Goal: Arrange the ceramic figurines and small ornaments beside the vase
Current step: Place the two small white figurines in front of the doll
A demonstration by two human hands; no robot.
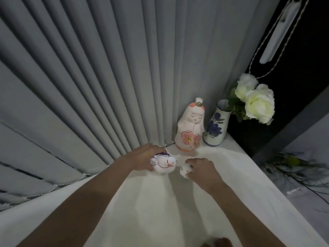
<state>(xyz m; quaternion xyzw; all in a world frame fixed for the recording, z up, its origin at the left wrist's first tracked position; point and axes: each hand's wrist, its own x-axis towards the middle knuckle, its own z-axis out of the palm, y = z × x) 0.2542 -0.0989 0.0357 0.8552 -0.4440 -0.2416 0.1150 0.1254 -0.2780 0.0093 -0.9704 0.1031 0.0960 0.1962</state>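
Observation:
A white vase (pixel 215 127) painted with blue flowers stands at the far right of the white cloth, holding white roses (pixel 256 102). Right beside it on the left stands a tall ceramic doll (pixel 191 127) with pink blossoms on its robe. My left hand (pixel 142 157) grips a round white figurine (pixel 164 164) with red lines and a purple top, resting on the cloth in front of the doll. My right hand (pixel 201 168) holds a small white ornament (pixel 185 171) just to the right of that figurine.
Grey pleated curtains (pixel 106 77) hang close behind the cloth-covered surface (pixel 151 211). The surface's right edge drops off near the vase, with a dark frame, a blind cord (pixel 263 43) and green stems (pixel 293 168) beyond it.

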